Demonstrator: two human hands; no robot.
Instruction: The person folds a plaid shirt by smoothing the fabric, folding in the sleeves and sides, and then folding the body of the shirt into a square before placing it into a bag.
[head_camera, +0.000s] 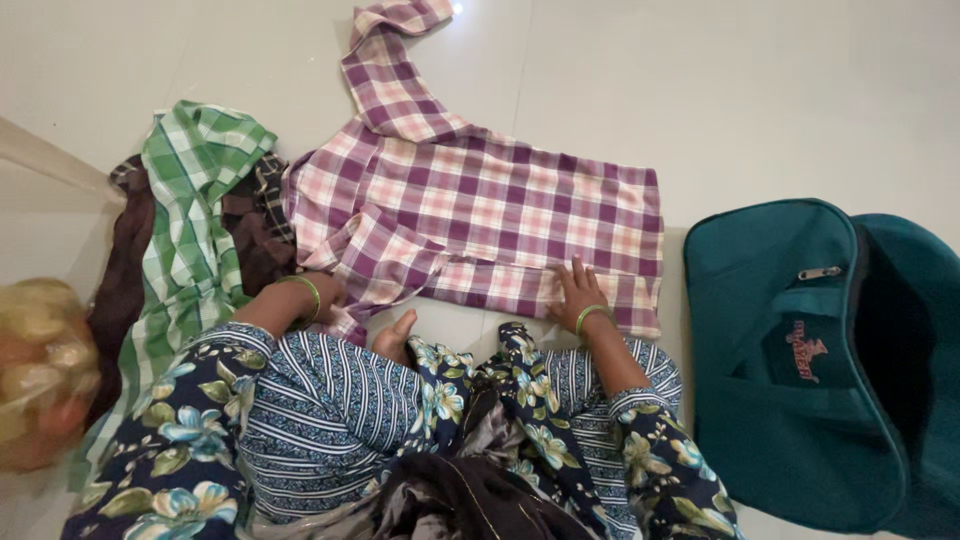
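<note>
A purple, pink and white checked shirt (480, 205) lies spread on the pale floor, one sleeve stretched away at the top and the other folded across its body. My left hand (322, 292) grips the shirt's near left corner by the shoulder. My right hand (577, 290) presses flat, fingers spread, on the shirt's near edge at the right. Both wrists wear green bangles. My knees in blue floral and striped cloth sit just below the shirt.
A pile of clothes (190, 230), green checked cloth over dark brown pieces, lies left of the shirt. An open teal bag (800, 360) sits at the right. A blurred yellowish object (40, 370) is at the left edge.
</note>
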